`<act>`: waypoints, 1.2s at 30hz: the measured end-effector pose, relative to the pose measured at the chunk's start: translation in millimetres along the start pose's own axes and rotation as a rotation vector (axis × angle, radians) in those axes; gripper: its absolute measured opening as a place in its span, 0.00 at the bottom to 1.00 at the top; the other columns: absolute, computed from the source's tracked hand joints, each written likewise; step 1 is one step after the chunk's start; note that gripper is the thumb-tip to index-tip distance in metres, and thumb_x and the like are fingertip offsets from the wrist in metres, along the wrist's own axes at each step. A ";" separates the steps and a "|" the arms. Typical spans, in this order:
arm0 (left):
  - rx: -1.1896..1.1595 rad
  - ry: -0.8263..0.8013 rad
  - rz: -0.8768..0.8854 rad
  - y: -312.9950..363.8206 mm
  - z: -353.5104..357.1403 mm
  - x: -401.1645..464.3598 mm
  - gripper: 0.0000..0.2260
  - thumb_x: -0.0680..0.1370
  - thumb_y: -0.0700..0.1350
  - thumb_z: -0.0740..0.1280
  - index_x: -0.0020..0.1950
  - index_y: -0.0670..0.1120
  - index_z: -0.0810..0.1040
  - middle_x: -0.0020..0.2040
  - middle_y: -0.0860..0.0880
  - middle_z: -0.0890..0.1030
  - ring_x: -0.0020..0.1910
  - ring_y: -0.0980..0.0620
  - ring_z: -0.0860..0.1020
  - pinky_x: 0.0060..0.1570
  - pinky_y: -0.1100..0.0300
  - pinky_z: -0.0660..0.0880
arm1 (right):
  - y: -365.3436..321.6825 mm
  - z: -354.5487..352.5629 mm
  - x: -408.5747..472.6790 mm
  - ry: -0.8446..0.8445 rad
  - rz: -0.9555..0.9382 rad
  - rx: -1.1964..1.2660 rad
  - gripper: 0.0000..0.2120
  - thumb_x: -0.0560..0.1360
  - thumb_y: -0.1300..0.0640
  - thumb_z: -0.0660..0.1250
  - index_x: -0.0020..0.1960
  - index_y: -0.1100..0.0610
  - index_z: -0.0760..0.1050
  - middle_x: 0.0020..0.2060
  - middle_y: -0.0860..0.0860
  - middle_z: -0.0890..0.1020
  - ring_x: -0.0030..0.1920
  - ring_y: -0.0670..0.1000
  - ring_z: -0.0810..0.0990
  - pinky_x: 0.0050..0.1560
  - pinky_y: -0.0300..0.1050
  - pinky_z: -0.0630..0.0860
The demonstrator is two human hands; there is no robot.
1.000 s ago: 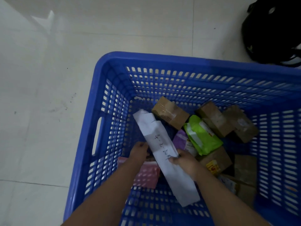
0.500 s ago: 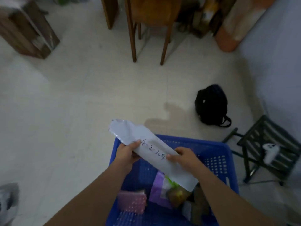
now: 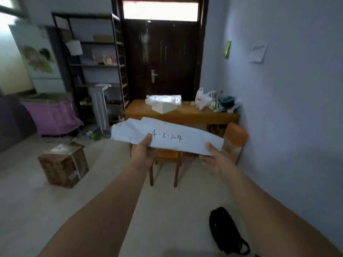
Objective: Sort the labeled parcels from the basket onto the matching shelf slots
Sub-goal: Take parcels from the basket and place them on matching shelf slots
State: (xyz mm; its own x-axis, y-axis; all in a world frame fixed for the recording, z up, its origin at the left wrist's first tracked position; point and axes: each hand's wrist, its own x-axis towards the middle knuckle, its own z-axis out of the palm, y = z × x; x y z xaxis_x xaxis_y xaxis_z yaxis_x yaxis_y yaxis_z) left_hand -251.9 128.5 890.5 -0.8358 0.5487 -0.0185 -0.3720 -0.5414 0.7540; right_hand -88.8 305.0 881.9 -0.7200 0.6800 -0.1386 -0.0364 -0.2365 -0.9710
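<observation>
White parcel [image 3: 167, 139] in both hands above pale floor [image 3: 37, 201], shelf [image 3: 96, 65] beyond

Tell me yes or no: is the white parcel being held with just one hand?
No: the left hand pinches the white parcel near its middle and the right hand holds its right end, so both hands have a grip on it.

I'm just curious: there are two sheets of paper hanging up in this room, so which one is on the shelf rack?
The left paper, hanging on the dark shelf rack beside the door. The other paper is stuck on the bare right wall.
</observation>
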 end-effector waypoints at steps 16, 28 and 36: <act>-0.253 -0.085 0.045 130.3 132.3 -58.2 0.17 0.77 0.38 0.66 0.66 0.45 0.70 0.59 0.42 0.79 0.58 0.42 0.79 0.53 0.45 0.78 | -199.6 36.8 -77.1 0.046 -0.296 0.244 0.11 0.73 0.69 0.67 0.52 0.57 0.74 0.47 0.51 0.80 0.47 0.50 0.79 0.40 0.42 0.78; -0.490 -0.121 -0.163 129.1 137.6 -70.6 0.30 0.77 0.61 0.60 0.73 0.47 0.60 0.70 0.36 0.67 0.65 0.33 0.70 0.51 0.32 0.73 | -170.7 52.3 -81.1 -0.019 -0.315 -0.227 0.06 0.69 0.61 0.72 0.46 0.58 0.85 0.48 0.53 0.81 0.50 0.56 0.77 0.53 0.49 0.78; -0.234 -0.071 -0.049 131.2 132.8 -75.8 0.11 0.81 0.39 0.58 0.62 0.44 0.70 0.50 0.43 0.79 0.54 0.42 0.77 0.51 0.39 0.71 | -133.1 51.0 -67.1 -0.200 -0.466 -0.554 0.19 0.70 0.70 0.70 0.33 0.45 0.85 0.52 0.49 0.82 0.54 0.55 0.79 0.60 0.53 0.77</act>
State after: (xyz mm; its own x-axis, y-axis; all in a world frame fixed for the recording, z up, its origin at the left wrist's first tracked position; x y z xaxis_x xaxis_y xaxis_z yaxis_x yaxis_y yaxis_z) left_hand -183.8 100.5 1078.0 -0.7869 0.6171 0.0012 -0.5021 -0.6413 0.5802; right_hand -71.1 255.4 1030.4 -0.8298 0.4724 0.2972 -0.0521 0.4646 -0.8840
